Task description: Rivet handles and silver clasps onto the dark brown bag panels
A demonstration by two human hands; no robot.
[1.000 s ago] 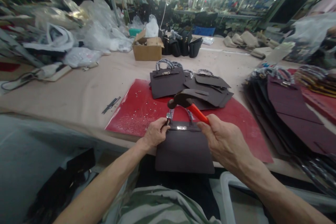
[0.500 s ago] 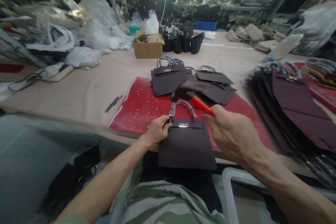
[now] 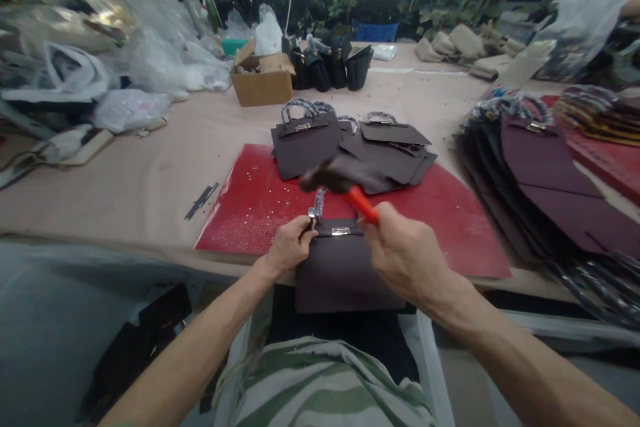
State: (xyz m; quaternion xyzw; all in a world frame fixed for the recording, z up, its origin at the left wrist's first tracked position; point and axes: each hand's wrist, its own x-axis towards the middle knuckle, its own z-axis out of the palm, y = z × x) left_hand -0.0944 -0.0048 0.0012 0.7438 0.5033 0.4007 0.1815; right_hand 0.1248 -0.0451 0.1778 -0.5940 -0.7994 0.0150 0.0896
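My right hand is wrapped round the orange handle of a hammer, whose dark, motion-blurred head hangs over the handle of a dark brown bag panel. The fingers of my left hand pinch the panel's upper left corner, beside a small metal piece at the base of the wrapped handle. A silver clasp sits on the panel's top strap. The panel overhangs the table's front edge, its top on a red mat. My right hand hides its upper right part.
More brown panels lie behind on the mat. At the right is a stack of dark and maroon panels. Farther back stand a cardboard box and black bags. Thin dark strips lie left of the mat.
The camera view has shifted, so the table things sit a little farther left. My right hand and the hammer have moved left over the panel, covering more of its handle. My left hand keeps its grip.
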